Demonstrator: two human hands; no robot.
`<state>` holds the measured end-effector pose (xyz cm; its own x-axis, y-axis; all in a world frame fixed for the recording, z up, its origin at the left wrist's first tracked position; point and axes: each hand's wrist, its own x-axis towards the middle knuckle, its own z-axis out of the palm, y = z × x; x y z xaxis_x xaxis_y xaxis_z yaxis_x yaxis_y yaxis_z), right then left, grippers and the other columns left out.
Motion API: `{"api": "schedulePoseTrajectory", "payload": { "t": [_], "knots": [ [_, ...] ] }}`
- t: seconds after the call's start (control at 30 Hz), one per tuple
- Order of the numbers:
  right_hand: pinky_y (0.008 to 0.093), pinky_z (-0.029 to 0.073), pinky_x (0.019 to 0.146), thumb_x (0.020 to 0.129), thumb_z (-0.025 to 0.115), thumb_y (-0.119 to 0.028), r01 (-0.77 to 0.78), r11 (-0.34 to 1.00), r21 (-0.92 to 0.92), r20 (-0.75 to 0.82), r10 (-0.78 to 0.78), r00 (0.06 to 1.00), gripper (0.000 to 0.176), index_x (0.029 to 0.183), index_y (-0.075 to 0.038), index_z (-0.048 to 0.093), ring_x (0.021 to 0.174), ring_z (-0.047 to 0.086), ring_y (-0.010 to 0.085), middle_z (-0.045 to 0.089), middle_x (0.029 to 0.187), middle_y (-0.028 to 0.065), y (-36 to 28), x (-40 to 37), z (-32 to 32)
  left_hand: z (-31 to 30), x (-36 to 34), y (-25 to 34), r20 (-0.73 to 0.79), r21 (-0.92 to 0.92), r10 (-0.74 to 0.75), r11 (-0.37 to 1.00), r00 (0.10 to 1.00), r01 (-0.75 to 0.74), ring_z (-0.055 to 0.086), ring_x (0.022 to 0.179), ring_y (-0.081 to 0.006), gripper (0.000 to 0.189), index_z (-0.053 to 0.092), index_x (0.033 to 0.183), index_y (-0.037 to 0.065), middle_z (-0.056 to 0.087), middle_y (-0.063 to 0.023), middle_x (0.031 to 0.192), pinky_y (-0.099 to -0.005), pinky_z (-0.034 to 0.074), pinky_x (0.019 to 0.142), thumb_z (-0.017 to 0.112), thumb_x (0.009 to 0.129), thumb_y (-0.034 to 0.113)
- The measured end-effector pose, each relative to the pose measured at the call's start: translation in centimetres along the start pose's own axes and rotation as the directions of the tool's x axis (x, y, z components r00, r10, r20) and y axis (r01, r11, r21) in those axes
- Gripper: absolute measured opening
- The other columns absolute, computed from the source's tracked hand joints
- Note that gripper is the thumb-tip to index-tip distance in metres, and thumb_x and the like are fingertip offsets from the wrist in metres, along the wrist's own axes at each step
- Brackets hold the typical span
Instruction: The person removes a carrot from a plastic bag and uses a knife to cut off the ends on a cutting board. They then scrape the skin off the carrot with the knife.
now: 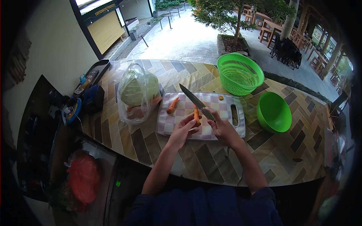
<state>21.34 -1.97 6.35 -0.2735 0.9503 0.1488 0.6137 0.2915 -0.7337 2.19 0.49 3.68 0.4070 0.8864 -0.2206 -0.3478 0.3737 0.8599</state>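
Observation:
My left hand (183, 130) holds a carrot (196, 115) upright over the checkered cutting board (169, 126). In my right hand (223, 130) is a knife (192, 97), its blade slanting up and to the left, just behind the carrot. Another carrot (173, 106) lies on the left part of the board. A small orange piece (221, 98) rests near the board's top right. To the left of the board stands a clear plastic bag (132, 115) with a cabbage (137, 89) inside and some orange and reddish things low in it.
A green colander (240, 74) stands behind the board's right end, and a green bowl (274, 112) to its right. Dark containers (93, 98) are at the tiled table's (211, 162) left end. A red plastic bag (83, 179) sits lower left.

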Motion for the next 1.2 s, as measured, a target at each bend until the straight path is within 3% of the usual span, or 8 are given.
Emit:
{"api": "schedulePoseTrajectory", "payload": {
  "t": [0.2,0.3,0.4,0.5,0.73,0.9,1.03,1.2],
  "knots": [
    [0.048,0.044,0.074,0.094,0.046,-0.022,-0.096,0.995,0.002,-0.043,0.096,0.994,0.049,0.137,-0.01,0.027,0.089,0.056,0.0484,0.06,0.094,0.0293,-0.7,0.2,-0.1,-0.1,-0.1,-0.1,-0.004,0.023,0.024,0.999,1.0,-0.024,0.058,0.095,-0.0074,0.041,0.045,0.131,0.006,0.059,-0.001,0.114,-0.0212,0.051,0.076,0.054,0.092,0.017],
    [0.0468,0.044,0.081,0.094,0.046,-0.024,0.043,0.994,0.102,0.005,-0.044,0.999,0.051,0.139,-0.011,0.025,0.098,0.054,0.0473,0.057,0.106,0.0295,-0.5,0.2,-0.1,0.1,-0.1,-0.1,-0.031,0.096,0.054,0.994,0.998,-0.051,0.058,0.094,-0.0074,0.039,0.048,0.129,0.007,0.06,-0.0008,0.112,-0.0216,0.05,0.076,0.054,0.092,0.016],
    [0.0456,0.042,0.086,0.095,0.046,-0.027,-0.054,0.997,0.059,0.22,0.039,0.975,0.051,0.139,-0.011,0.026,0.104,0.052,0.0461,0.053,0.116,0.0291,-1.6,0.1,-0.7,-0.1,-0.1,-0.6,-0.008,0.182,0.115,0.977,0.993,-0.111,0.059,0.094,-0.008,0.032,0.052,0.123,0.007,0.062,-0.0004,0.107,-0.0228,0.049,0.076,0.054,0.092,0.015],
    [0.0476,0.044,0.075,0.093,0.047,-0.027,0.081,0.996,-0.024,0.138,-0.077,0.987,0.052,0.139,-0.013,0.027,0.088,0.058,0.0461,0.061,0.092,0.0296,-0.2,0.4,0.1,0.0,0.0,-0.7,0.012,0.225,0.165,0.961,0.986,-0.164,0.059,0.093,-0.0085,0.026,0.055,0.117,0.007,0.063,0.0,0.102,-0.0239,0.047,0.076,0.054,0.092,0.015],
    [0.0481,0.045,0.072,0.093,0.047,-0.027,0.074,0.996,-0.055,0.11,-0.068,0.992,0.047,0.136,-0.014,0.035,0.084,0.059,0.0448,0.061,0.087,0.028,-0.8,0.6,-0.5,0.0,0.3,-1.2,0.037,0.297,0.225,0.928,0.974,-0.225,0.06,0.093,-0.0096,0.027,0.055,0.117,0.005,0.062,-0.0014,0.104,-0.0243,0.047,0.075,0.054,0.092,0.016],
    [0.0479,0.045,0.073,0.094,0.046,-0.026,0.067,0.998,0.018,-0.027,-0.066,0.997,0.046,0.137,-0.014,0.034,0.089,0.057,0.0455,0.061,0.091,0.0283,-0.1,0.9,0.3,0.3,0.5,-0.9,-0.032,-0.048,0.073,0.996,0.997,-0.074,0.06,0.093,-0.012,0.032,0.051,0.124,0.004,0.06,-0.0039,0.111,-0.0274,0.05,0.083,0.051,0.094,0.015],
    [0.0329,0.045,0.055,0.097,0.042,-0.025,0.245,0.955,0.165,-0.19,-0.213,0.958,0.047,0.141,-0.012,0.031,0.061,0.058,0.0229,0.058,0.076,0.0116,1.0,1.6,0.9,0.1,0.5,-0.4,0.047,-0.363,0.013,0.932,0.999,0.005,0.06,0.094,-0.0158,0.031,0.049,0.123,-0.001,0.06,-0.0071,0.109,-0.0295,0.05,0.089,0.047,0.095,0.014],
    [0.0193,0.027,0.038,0.098,0.041,-0.031,-0.254,0.833,0.492,-0.001,0.292,0.956,0.05,0.144,-0.016,0.026,0.044,0.03,0.0027,0.032,0.056,-0.0052,0.6,1.2,-0.2,-0.9,1.3,-0.9,0.127,-0.534,0.03,0.844,0.991,0.042,0.059,0.097,-0.0187,0.024,0.052,0.112,-0.003,0.059,-0.0086,0.103,-0.0335,0.05,0.092,0.048,0.095,0.014]
  ]
}}
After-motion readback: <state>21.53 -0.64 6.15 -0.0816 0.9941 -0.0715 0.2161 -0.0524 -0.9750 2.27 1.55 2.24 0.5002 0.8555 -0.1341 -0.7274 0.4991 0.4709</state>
